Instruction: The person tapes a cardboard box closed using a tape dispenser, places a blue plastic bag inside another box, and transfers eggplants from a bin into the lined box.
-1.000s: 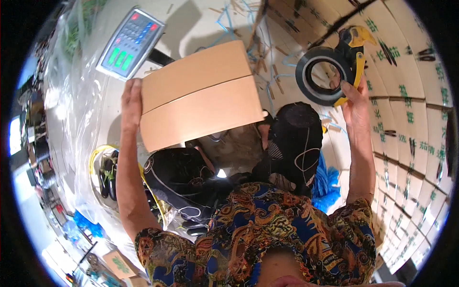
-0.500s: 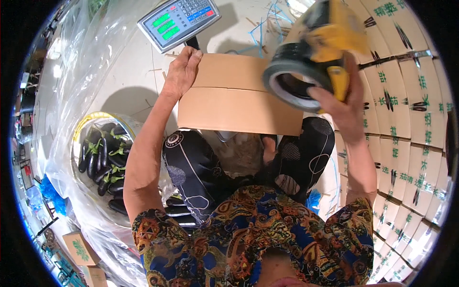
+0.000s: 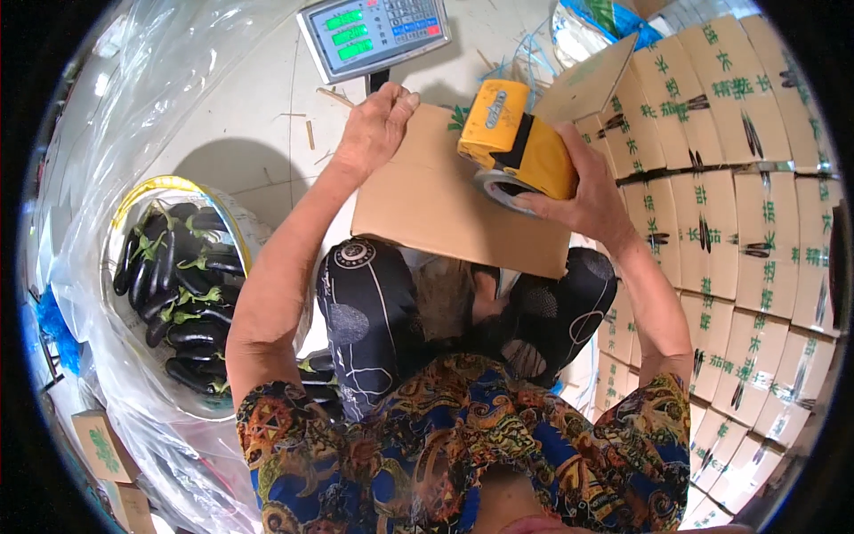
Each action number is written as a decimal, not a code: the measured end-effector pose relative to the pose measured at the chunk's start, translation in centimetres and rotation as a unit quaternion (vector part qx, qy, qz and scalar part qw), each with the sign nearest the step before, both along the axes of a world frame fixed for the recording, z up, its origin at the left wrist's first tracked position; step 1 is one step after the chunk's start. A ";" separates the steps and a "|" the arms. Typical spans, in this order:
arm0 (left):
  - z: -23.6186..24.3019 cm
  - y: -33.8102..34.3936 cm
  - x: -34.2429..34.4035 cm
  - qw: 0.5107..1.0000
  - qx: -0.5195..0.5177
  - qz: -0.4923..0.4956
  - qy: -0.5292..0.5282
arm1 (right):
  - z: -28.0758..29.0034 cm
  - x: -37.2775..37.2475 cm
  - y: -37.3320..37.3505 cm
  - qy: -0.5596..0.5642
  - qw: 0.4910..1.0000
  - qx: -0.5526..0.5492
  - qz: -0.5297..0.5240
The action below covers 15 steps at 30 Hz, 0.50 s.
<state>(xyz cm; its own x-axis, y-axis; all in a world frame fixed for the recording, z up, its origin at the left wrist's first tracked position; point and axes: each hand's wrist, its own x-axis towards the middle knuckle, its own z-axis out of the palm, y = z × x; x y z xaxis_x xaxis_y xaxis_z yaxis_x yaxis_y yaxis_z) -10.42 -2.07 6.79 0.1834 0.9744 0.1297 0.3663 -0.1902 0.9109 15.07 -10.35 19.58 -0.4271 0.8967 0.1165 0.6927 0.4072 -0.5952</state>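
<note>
One box (image 3: 445, 191) of brown cardboard is tilted in front of the person, its near edge over the knees of the dark patterned trousers (image 3: 365, 325). The left grip (image 3: 378, 132) is closed on its far left corner, the fingers curled over the edge. The right grip (image 3: 583, 191) is wrapped round a yellow dispenser (image 3: 520, 133), fingers on its far side and the thumb reaching under it, next to the one tape roll (image 3: 503, 187) that it carries. The dispenser is over the right part of the box; whether the two touch, I cannot tell.

Left of the left forearm stands one round tub (image 3: 173, 186) with a yellow rim. Many dark eggplants (image 3: 165, 267) with green caps fill it, more than ten, overlapping too much for an exact count. At least two more show between that forearm and the left thigh; what they lie in is hidden.

Beyond the box is one scale (image 3: 374, 40), its display panel showing three green rows. Scraps (image 3: 310, 133) of cardboard lie on the pale floor (image 3: 267, 93). A clear sheet (image 3: 169, 89) spreads on the left, around the tub's outer side. At the lower left are two small cartons (image 3: 102, 445). Rows of stacked cartons (image 3: 738, 231) with green print cover the right, too many to count exactly.
</note>
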 end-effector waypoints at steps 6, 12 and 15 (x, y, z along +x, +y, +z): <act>5.0 -2.4 -0.5 0.988 0.051 0.050 -0.139 | 0.5 0.0 -0.2 -0.007 1.000 -0.019 -0.009; 7.9 -5.3 1.8 0.929 -0.193 -0.106 -0.297 | 0.6 -0.3 0.0 -0.001 1.000 0.006 0.006; 6.8 -5.4 2.4 0.925 -0.172 -0.108 -0.322 | 0.5 -0.4 -0.1 0.010 1.000 0.008 0.004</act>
<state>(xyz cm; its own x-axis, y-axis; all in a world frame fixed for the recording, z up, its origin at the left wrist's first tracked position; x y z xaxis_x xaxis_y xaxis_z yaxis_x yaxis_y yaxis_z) -8.06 -7.43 13.60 0.3714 0.9279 -0.0315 -0.2848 0.1462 0.9474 14.65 -10.49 20.13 -0.4322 0.8909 0.1398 0.6769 0.4229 -0.6024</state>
